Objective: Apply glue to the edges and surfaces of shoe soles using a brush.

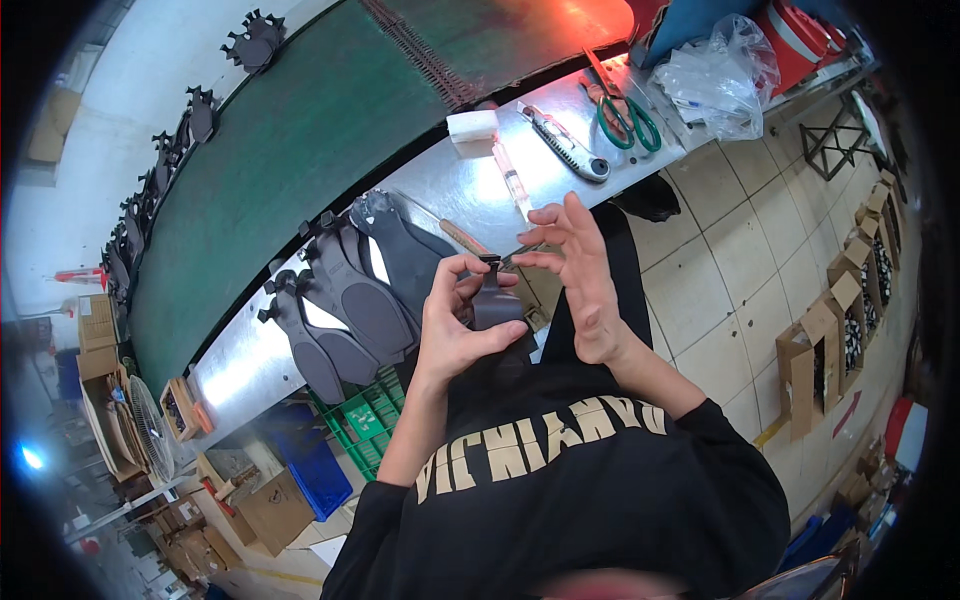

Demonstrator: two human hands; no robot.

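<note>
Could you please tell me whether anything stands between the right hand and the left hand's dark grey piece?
A slim dark item shows between the right hand and the dark grey piece; nothing else visible intervenes.

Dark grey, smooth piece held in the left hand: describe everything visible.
The dark grey, smooth piece looks rubbery, with a small black fitting at its far end. The left hand grips it in front of the silver metal table. The right hand is close to the fitting; contact is unclear.
</note>
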